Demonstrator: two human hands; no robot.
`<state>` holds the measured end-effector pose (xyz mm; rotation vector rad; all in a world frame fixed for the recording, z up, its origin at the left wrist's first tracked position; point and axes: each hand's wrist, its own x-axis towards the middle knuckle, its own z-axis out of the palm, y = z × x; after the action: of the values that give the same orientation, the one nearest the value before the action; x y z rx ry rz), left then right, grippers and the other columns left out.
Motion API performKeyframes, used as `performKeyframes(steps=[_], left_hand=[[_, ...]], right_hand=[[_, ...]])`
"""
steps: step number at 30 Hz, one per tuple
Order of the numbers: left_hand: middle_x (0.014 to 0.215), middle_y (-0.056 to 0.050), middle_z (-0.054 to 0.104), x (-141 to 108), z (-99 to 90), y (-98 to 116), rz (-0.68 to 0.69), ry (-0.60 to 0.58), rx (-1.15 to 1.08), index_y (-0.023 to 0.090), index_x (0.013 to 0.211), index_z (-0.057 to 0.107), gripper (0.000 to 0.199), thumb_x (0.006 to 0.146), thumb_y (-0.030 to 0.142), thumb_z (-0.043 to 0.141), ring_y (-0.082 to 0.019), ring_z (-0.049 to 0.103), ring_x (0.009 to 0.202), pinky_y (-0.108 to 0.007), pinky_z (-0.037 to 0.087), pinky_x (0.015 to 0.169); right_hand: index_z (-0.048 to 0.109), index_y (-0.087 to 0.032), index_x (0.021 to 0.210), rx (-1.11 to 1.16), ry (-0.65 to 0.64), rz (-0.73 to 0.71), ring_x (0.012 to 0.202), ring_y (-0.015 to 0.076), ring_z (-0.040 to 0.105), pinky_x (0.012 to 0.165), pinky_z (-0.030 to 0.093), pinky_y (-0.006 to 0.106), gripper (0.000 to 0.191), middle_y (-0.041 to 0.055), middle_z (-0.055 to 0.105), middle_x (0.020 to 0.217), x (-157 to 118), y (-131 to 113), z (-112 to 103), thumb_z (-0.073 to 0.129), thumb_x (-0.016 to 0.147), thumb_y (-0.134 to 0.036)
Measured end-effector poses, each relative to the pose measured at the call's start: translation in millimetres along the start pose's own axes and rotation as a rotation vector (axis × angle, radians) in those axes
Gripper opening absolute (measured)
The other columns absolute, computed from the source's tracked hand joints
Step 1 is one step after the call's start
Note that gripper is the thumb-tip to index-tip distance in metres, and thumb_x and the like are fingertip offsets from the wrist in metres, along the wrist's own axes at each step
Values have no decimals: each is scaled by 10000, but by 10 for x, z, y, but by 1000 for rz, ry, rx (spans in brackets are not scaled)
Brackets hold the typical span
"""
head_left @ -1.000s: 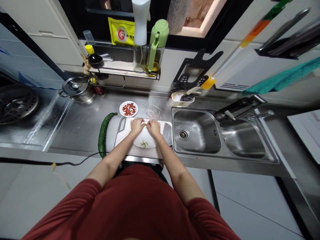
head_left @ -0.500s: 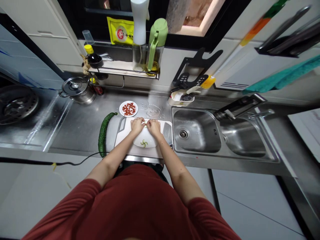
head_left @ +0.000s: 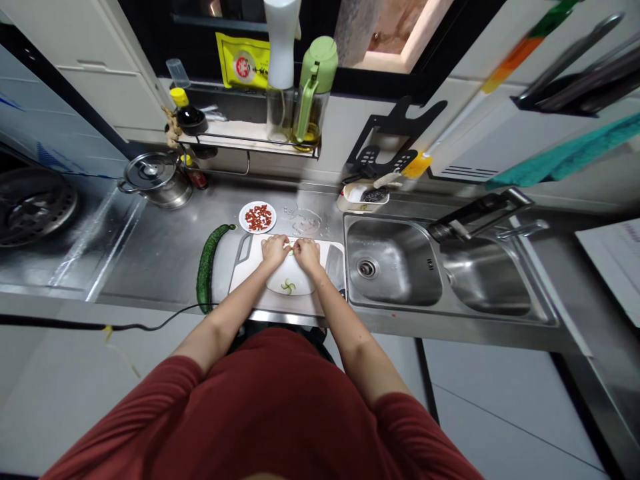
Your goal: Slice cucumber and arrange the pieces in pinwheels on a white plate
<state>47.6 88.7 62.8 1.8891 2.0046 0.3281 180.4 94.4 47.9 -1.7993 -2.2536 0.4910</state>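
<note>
My left hand [head_left: 273, 250] and my right hand [head_left: 307, 252] meet over the far part of a white plate [head_left: 301, 289]. Their fingertips are pinched together around small pale-green cucumber slices [head_left: 291, 250], mostly covered by the fingers. Nearer me on the same plate, several thin green slices [head_left: 289, 287] form a pinwheel. Under the plate lies a white cutting board [head_left: 243, 277] with a grey-edged handle. To the right, a wide knife blade [head_left: 335, 265] rests on the board. A long, whole cucumber [head_left: 205, 270] lies left of the board.
Behind the board stands a small white plate of chopped red pieces [head_left: 258, 217]. The double sink [head_left: 395, 260] is on the right, with a faucet [head_left: 480, 213]. A lidded steel pot [head_left: 157, 180] stands at the back left. Bottles [head_left: 313, 87] line the shelf above.
My fingers stay at nearly the same spot over the plate, with barely visible movement. The view has shifted very slightly.
</note>
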Motion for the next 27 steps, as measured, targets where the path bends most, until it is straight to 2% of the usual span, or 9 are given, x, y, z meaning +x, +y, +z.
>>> performKeyframes(steps=[6, 14, 21, 27], left_hand=[[934, -34, 650, 7, -7, -37, 25, 28, -49, 246, 928, 621, 138, 812, 291, 561, -218, 561, 949, -356, 338, 838], [916, -27, 651, -158, -151, -61, 13, 72, -140, 246, 929, 624, 150, 806, 313, 569, -199, 570, 934, -325, 365, 821], [910, -17, 664, -358, -264, -68, 35, 72, -230, 246, 951, 637, 193, 794, 345, 582, -185, 586, 908, -304, 396, 819], [909, -12, 671, -315, -404, -280, -41, 123, -270, 239, 972, 645, 222, 789, 342, 575, -166, 597, 844, -267, 424, 775]], right_hand=[[635, -203, 857, 61, 47, 6, 894, 212, 486, 787, 284, 305, 179, 68, 626, 907, -19, 13, -60, 466, 879, -259], [634, -206, 813, 263, 230, 22, 796, 188, 491, 753, 323, 283, 163, 28, 600, 786, -121, 56, -230, 492, 835, -283], [632, -202, 802, 448, 280, -68, 786, 186, 526, 761, 372, 285, 178, 20, 598, 751, -400, -73, -429, 503, 830, -322], [622, -199, 773, 516, 289, -41, 760, 177, 533, 770, 394, 295, 177, 22, 601, 737, -719, -76, -563, 522, 824, -335]])
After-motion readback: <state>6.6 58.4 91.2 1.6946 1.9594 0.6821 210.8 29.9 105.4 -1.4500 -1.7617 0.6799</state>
